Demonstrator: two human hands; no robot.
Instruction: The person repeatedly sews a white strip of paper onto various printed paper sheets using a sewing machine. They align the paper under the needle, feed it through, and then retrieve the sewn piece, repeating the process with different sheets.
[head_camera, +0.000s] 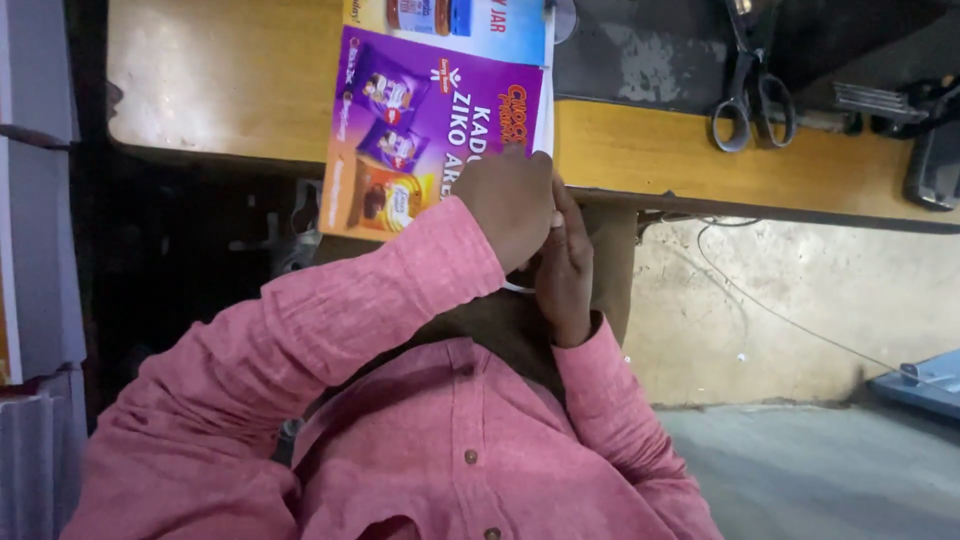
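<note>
Glossy purple-and-blue printed poster sheet (440, 110) lies flat on the worn yellow wooden tabletop (240, 80), its lower edge overhanging the table's near side. Nearest, pink shirt sleeves lead up to both hands at that edge: the left hand (515, 205), fingers curled loosely, rests on the sheet's corner; the right hand (565, 265) presses beside it, grip unclear. Farther off, black-handled metal scissors (752, 95) lie on the table.

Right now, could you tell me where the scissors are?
In the head view the scissors lie at the upper right on the wooden table, right of the purple poster that the left hand and right hand touch.
</note>
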